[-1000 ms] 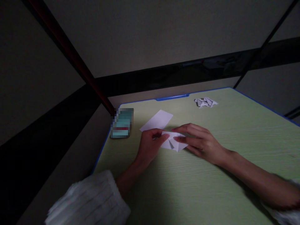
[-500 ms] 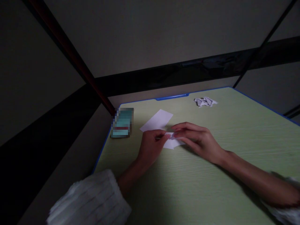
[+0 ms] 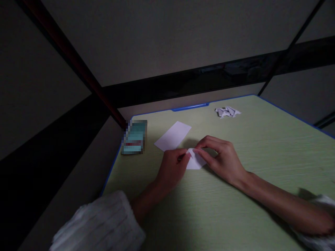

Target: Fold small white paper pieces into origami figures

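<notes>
A partly folded piece of white paper (image 3: 195, 161) is held just over the table, its wider part hanging toward me. My left hand (image 3: 172, 166) pinches its upper left edge between thumb and fingers. On the opposite side, my right hand (image 3: 221, 157) grips the upper right edge, thumb in front and fingers behind. The fingertips hide part of the folds along the top. Just beyond my left hand lies a flat white sheet of paper (image 3: 173, 136), apart from the folded one.
The pale green table (image 3: 251, 146) has a blue rim and a blue pen-like bar (image 3: 190, 107) at its far edge. Several folded paper shapes (image 3: 227, 112) lie at the back right. A blurred-out phone-like object (image 3: 134, 137) rests at the left edge. Walls stand close behind and left.
The folded paper has been turned so more of its front face shows. My right fingers have shifted from lying across it to a pinch at its edge. The camera view has shifted slightly.
</notes>
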A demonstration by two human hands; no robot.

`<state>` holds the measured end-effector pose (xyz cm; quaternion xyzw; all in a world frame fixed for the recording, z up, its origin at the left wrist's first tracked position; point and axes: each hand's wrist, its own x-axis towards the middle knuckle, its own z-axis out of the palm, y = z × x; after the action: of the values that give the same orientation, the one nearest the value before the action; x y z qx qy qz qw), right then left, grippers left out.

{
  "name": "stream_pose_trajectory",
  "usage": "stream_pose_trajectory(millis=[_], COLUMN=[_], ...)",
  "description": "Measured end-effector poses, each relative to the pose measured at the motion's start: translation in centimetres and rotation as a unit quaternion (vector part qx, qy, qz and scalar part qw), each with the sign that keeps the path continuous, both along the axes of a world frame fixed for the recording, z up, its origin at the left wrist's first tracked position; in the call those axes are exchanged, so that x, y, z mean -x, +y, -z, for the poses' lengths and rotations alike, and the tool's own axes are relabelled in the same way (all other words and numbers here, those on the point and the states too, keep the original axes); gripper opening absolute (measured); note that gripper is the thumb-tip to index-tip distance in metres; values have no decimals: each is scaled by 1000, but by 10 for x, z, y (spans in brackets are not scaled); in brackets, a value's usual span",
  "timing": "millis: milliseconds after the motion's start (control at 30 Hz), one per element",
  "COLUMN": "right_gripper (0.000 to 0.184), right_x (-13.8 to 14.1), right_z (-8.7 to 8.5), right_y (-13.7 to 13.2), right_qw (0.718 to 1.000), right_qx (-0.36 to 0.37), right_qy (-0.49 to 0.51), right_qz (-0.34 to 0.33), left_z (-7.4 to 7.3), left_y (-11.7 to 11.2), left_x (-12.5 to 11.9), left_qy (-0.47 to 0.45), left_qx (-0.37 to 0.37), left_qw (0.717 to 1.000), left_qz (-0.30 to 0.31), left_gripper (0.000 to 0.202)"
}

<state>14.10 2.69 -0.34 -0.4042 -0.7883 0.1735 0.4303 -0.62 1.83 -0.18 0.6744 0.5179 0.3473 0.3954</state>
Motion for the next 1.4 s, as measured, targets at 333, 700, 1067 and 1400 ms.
stream_pose_trajectory(millis=[333, 700, 1067, 1400], right_gripper=[20, 20, 22, 22], right_x=[-2, -3, -3, -4], right_z=[3, 1, -2, -5], right_y=[-1, -1, -1, 1], right_qw=[994, 980, 965, 954], right_qx=[-87, -161, -209, -220], right_qy=[-56, -112, -154, -203], right_qz=[-22, -24, -24, -28], left_z=[2, 4, 4, -2], left_y=[1, 2, 2, 1], left_x=[-1, -2, -3, -4], left_qy=[-43, -153, -199, -262], left_qx=[25, 87, 103, 125], left_qw=[999, 984, 974, 956], left_qz=[-8, -8, -29, -52], left_gripper=[25, 22, 20, 20])
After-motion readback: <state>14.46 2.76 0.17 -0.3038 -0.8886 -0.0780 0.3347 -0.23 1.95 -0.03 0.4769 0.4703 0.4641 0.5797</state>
